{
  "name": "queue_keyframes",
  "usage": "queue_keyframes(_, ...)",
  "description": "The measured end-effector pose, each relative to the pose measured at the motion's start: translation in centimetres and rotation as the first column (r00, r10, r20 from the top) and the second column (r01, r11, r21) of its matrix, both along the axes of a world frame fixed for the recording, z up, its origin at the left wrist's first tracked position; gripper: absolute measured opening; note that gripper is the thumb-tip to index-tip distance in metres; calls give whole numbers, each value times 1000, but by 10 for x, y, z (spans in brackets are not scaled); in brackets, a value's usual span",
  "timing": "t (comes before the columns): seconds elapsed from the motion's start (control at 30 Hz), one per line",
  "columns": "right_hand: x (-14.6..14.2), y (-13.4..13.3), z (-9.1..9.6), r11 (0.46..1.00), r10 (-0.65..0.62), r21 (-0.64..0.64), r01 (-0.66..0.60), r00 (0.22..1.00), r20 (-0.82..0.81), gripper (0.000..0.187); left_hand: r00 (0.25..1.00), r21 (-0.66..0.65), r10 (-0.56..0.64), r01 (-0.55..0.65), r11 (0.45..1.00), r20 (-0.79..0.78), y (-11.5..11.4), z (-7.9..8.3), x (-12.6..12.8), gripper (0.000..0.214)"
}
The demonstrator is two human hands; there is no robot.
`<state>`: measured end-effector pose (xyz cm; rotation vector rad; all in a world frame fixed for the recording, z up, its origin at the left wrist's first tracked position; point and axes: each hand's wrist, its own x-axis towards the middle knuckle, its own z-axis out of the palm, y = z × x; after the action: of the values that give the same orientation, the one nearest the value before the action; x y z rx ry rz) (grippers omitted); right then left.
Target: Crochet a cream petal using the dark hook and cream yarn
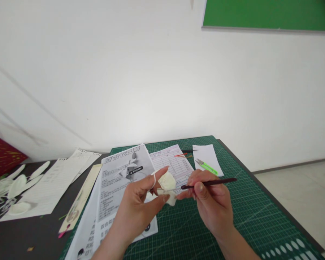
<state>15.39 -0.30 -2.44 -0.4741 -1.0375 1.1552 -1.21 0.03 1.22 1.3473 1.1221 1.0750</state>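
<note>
My left hand pinches a small piece of cream crochet work between thumb and fingers, with a strand of white yarn looped round its raised index finger. In my right hand is a crochet hook with a dark handle, held like a pen. The hook's thin metal shaft points left and meets the crochet piece; its very tip is hidden there. Both hands are above the green cutting mat, in front of the printed pattern sheet.
Thread snips with green handles lie on a white paper. Beside them is a printed table sheet. To the left are a ruler-like bookmark, handwritten pages and several white crocheted petals. A white wall stands behind.
</note>
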Motion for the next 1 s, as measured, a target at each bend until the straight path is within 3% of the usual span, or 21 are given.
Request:
queue_keyframes(0.13,0,-3,-2,990,-84,120,68,988,131,15,998,43,26,-24,999,-51,1,-4,-1,8)
queue_keyframes(0.27,1,-7,-4,962,-189,241,125,946,263,16,993,51,67,-62,997,-96,1,-6,0,40)
queue_keyframes(0.33,2,-9,-3,941,-243,314,130,904,353,19,987,64,88,-80,995,-137,2,-7,1,46)
queue_keyframes(0.43,2,-10,1,879,-345,463,109,817,462,24,967,107,137,-116,987,-214,3,-10,2,47)
queue_keyframes(0.57,-1,-7,3,746,-495,661,74,726,477,24,922,191,224,-169,967,-315,3,-16,2,49)
queue_keyframes(0.7,-4,-3,-3,665,-550,747,10,683,480,24,910,236,265,-195,952,-320,-1,-17,2,46)
queue_keyframes(0.83,-2,0,-7,605,-583,796,-17,672,456,26,938,149,314,-293,945,-146,-3,-14,6,31)
queue_keyframes(0.93,-2,3,-6,580,-597,815,-1,680,426,26,934,-54,319,-314,948,163,-3,-12,9,44)
queue_keyframes(1.0,-2,4,-4,570,-602,820,53,706,373,24,886,-202,306,-249,947,347,-2,-10,10,55)
